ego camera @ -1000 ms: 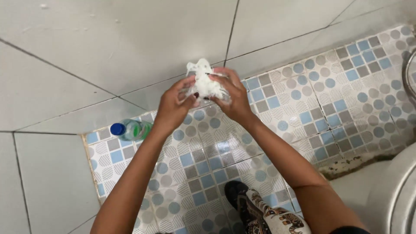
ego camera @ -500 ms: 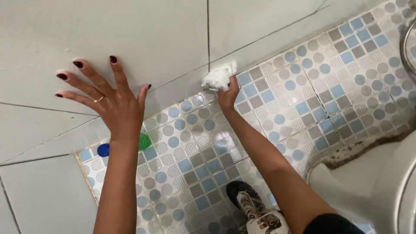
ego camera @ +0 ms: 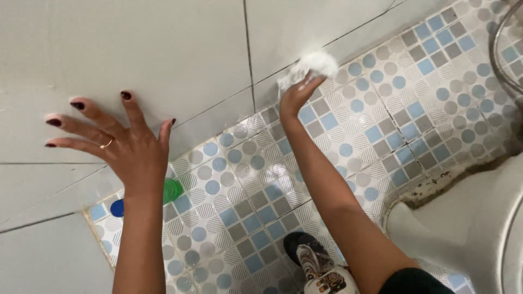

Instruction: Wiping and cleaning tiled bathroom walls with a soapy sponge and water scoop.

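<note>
- The left hand (ego camera: 117,144) lies spread flat on the pale grey tiled wall (ego camera: 136,49); bare wall is open above and to either side of its fingers.
- The right hand (ego camera: 297,92), closed on a crumpled white cloth (ego camera: 310,64), is blocked ahead by the same wall.
- Below the left wrist stands a green plastic bottle with a blue cap (ego camera: 166,191) (partly hidden).
- Behind the right grip, patterned blue-and-grey floor tiles (ego camera: 381,125) lie open, up to the white ceramic toilet base (ego camera: 468,218).

left hand (ego camera: 128,149) on wall (ego camera: 163,49) | right hand (ego camera: 297,95) presses cloth (ego camera: 310,65) at wall's base
</note>
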